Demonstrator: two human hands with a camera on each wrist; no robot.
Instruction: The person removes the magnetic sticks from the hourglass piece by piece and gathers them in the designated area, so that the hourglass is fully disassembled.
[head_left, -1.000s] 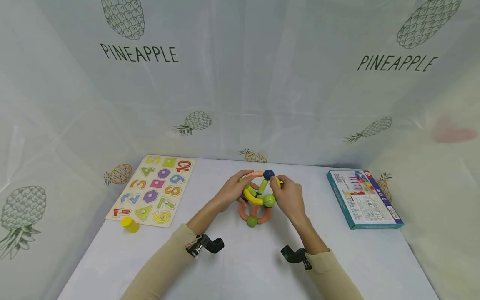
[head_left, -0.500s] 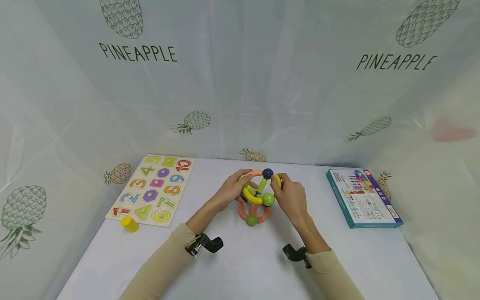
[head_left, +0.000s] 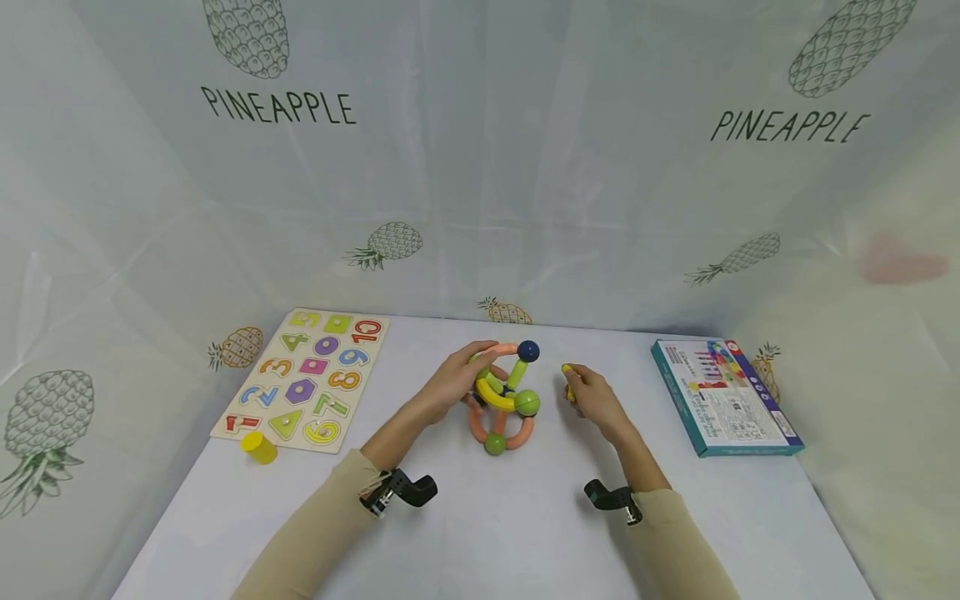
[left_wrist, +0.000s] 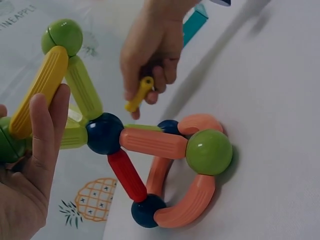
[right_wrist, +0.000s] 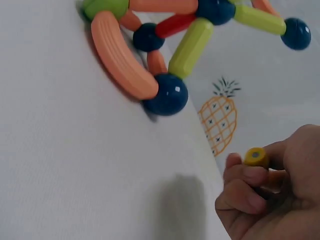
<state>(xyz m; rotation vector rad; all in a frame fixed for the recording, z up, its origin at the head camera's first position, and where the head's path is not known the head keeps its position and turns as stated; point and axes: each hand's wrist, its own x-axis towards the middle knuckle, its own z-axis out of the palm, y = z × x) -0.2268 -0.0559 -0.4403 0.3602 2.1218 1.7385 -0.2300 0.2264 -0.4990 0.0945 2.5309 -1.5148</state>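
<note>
A model of magnetic balls and sticks (head_left: 499, 422) stands on the table in front of me, with green and dark blue balls and salmon, red, lime and yellow sticks. My left hand (head_left: 452, 379) holds its upper left side; in the left wrist view, fingers lie against a yellow curved stick (left_wrist: 39, 95) near a green ball (left_wrist: 62, 37). To the right, apart from the model, my right hand (head_left: 597, 400) pinches a yellow stick (left_wrist: 140, 94) with a magnet at its end. Most of that stick (right_wrist: 256, 156) is hidden by the fingers in the right wrist view.
A number puzzle board (head_left: 307, 379) lies at the table's left, with a yellow cylinder (head_left: 258, 448) at its near edge. A flat toy box (head_left: 726, 400) lies at the right. A pineapple-print curtain (head_left: 480, 167) hangs behind the table.
My right hand has drawn away from the model to the right and down, carrying the yellow stick. The model and my left hand have shifted slightly left.
</note>
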